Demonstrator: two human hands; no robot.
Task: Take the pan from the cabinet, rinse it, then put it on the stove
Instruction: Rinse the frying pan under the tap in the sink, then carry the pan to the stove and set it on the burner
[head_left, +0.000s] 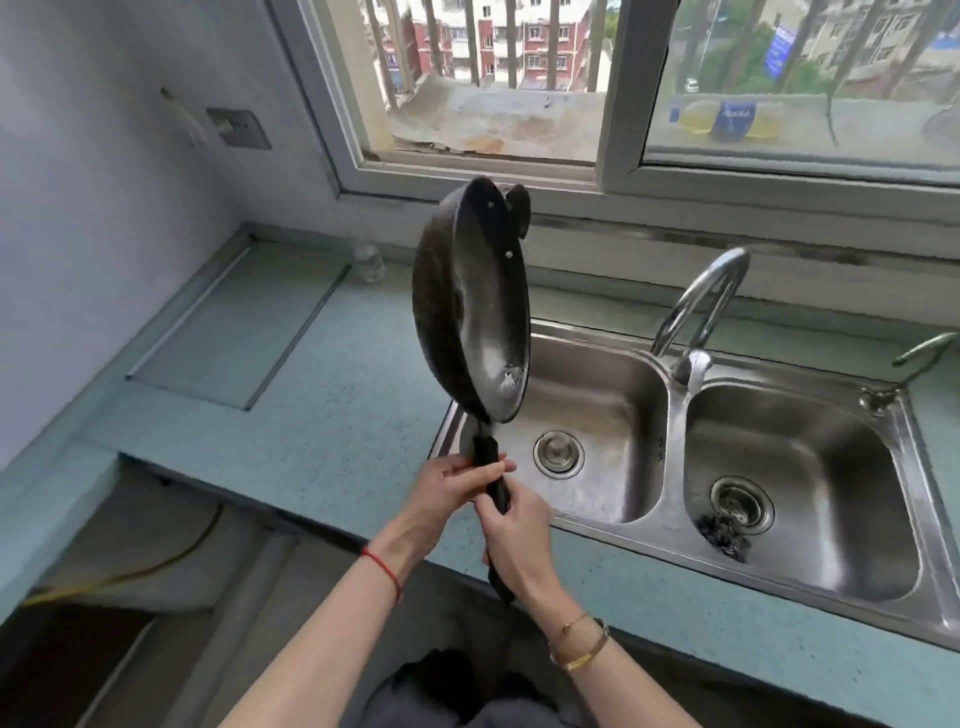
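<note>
The pan (470, 301) is black and round, with a worn grey patch inside and a small helper grip at its top. It stands nearly on edge over the sink's (670, 540) left rim, above the table (332, 415). Left hand (447, 491) and right hand (514, 540) both clasp its long black handle.

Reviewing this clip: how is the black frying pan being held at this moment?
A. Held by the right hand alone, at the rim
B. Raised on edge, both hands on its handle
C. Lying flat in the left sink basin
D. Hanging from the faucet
B: the frying pan stands tilted on edge above the counter and left sink basin, with the left hand and right hand both wrapped around its black handle.
</note>
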